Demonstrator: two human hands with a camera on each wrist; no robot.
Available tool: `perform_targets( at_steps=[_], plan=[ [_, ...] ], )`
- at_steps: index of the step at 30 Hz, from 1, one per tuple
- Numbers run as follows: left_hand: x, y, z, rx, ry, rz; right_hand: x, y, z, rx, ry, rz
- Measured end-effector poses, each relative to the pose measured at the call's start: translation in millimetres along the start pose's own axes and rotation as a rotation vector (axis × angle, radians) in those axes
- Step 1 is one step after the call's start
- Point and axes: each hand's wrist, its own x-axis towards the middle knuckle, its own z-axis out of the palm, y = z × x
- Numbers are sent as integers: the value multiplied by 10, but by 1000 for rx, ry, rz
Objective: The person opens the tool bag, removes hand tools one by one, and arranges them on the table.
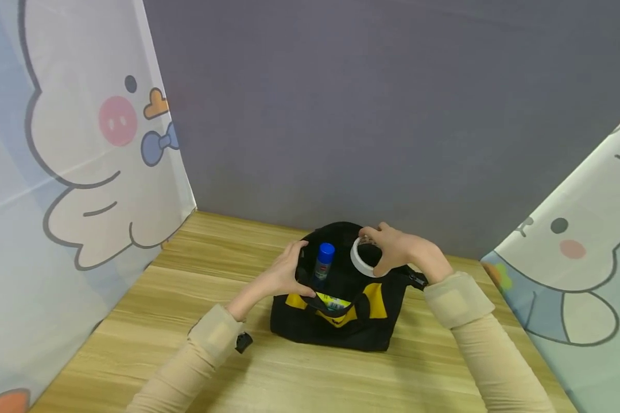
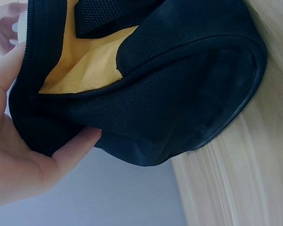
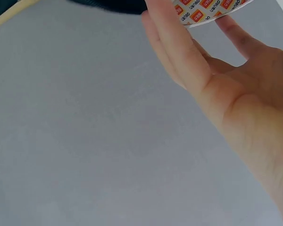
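A black and yellow fabric bag [image 1: 330, 337] stands on the wooden table with its top open. My left hand [image 1: 276, 276] grips the left side of the bag's mouth, fingers and thumb spread along the zippered edge in the left wrist view. Over the right part of the opening, my right hand [image 1: 399, 248] holds a roll of white tape [image 1: 360, 264] between thumb and fingers. The right wrist view shows orange print on the roll's core [image 3: 205, 10]. Inside the bag, a blue-capped can [image 1: 324, 261] stands upright, with a yellow-green packet [image 1: 333, 302] near the front rim.
The wooden table [image 1: 175, 321] meets a grey wall panel [image 1: 341, 115] close behind the bag. Cartoon-printed sheets [image 1: 82, 155] hang at the left and right sides. A small black strap end [image 1: 243, 342] lies left of the bag; a zipper end [image 1: 417, 279] sticks out right.
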Motion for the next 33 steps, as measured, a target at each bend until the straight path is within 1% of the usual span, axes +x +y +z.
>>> perform_targets(
  at_steps=[11,18,25,33],
  plan=[
    [-4,-59,4,11,1,32,-299,298,44,14,32,20],
    [5,-71,-2,13,-17,46,-483,486,68,23,38,59],
    [-12,-104,-55,22,-22,53,-621,599,78,26,45,110],
    [-55,-135,-125,37,-1,64,-793,767,113,53,83,122]
  ],
)
